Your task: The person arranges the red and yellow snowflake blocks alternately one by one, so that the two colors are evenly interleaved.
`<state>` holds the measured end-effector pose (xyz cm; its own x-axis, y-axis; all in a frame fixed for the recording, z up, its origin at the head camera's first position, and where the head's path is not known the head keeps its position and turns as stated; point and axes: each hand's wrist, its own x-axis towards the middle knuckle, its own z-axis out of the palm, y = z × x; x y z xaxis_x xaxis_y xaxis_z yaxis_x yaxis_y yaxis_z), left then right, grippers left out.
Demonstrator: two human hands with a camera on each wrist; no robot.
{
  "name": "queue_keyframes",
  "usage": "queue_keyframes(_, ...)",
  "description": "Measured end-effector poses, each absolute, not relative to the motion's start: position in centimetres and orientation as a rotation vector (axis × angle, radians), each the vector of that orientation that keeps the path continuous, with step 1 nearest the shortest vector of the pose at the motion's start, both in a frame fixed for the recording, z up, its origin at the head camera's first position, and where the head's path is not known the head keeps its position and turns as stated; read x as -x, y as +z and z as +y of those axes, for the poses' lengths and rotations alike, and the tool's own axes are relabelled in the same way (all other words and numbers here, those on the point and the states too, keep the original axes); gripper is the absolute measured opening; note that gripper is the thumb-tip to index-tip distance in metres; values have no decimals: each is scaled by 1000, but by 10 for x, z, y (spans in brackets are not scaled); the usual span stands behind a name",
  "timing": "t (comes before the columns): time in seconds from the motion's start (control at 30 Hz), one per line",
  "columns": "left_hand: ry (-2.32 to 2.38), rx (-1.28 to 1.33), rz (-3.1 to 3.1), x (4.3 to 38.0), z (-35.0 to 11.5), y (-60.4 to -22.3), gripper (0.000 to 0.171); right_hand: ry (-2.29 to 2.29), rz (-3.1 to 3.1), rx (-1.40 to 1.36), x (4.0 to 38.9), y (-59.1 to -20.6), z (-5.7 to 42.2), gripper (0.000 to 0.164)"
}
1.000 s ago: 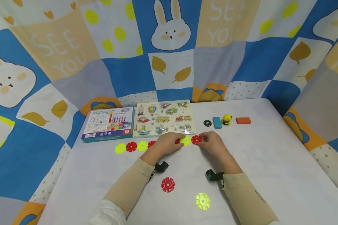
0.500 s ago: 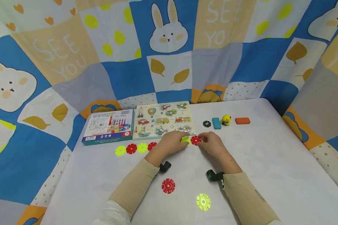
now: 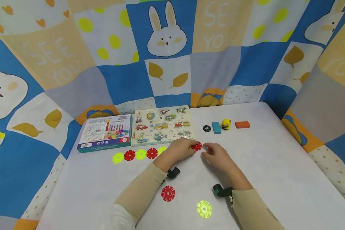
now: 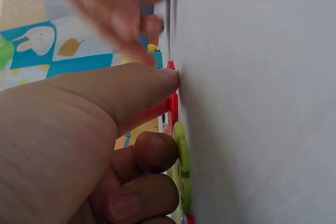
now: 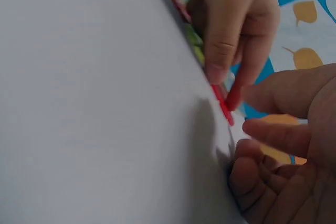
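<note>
A row of yellow and red plastic snowflake discs [image 3: 141, 154] lies across the white table in the head view. At its right end my left hand [image 3: 181, 149] pinches a red snowflake disc [image 3: 197, 146] between thumb and index finger, flat against the cloth. This hand hides part of the row. My right hand [image 3: 217, 156] hovers just right of that disc, its fingers loosely bent, apart from it and holding nothing. In the right wrist view a gap shows between its fingers and the red disc [image 5: 227, 113]. Nearer me lie a loose red disc [image 3: 168, 193] and a loose yellow disc [image 3: 204, 209].
Behind the row lie a boxed set [image 3: 104, 133] and a wooden vehicle puzzle board [image 3: 146, 124]. To their right sit a black round chip [image 3: 207, 128], a blue block [image 3: 216, 127], a yellow duck [image 3: 225, 124] and an orange block [image 3: 242, 125]. Patterned cloth [image 3: 166, 76] hangs behind.
My left hand has slid right along the row to the end red disc. My right hand has let go of that disc and drawn slightly away. The head view has shifted a little.
</note>
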<state>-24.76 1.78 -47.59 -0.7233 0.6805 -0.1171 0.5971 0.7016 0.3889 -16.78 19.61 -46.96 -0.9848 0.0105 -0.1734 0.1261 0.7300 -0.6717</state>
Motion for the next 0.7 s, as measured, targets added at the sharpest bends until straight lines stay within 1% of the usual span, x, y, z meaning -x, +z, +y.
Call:
queue_keyframes(0.13, 498, -1048, 2659, 249, 16, -480, 45, -1172, 2736, -80, 124, -471, 198, 41)
queue_keyframes(0.27, 479, -1056, 2663, 249, 14, -481, 46, -1237, 2659, 154, 84, -471, 198, 33)
queue_keyframes(0.37, 485, -1038, 2648, 248, 13, -481, 45, -1187, 2603, 354, 60, -470, 195, 34)
queue_keyframes(0.43, 497, -1024, 2645, 247, 12, -481, 43, -1088, 2601, 416, 49, -469, 191, 39)
queue_keyframes(0.53, 507, -1021, 2655, 247, 12, -482, 43, -949, 2634, 426, 39, -466, 184, 43)
queue_keyframes(0.7, 513, -1021, 2671, 248, 14, -483, 43, -840, 2664, 394, 36, -463, 178, 37)
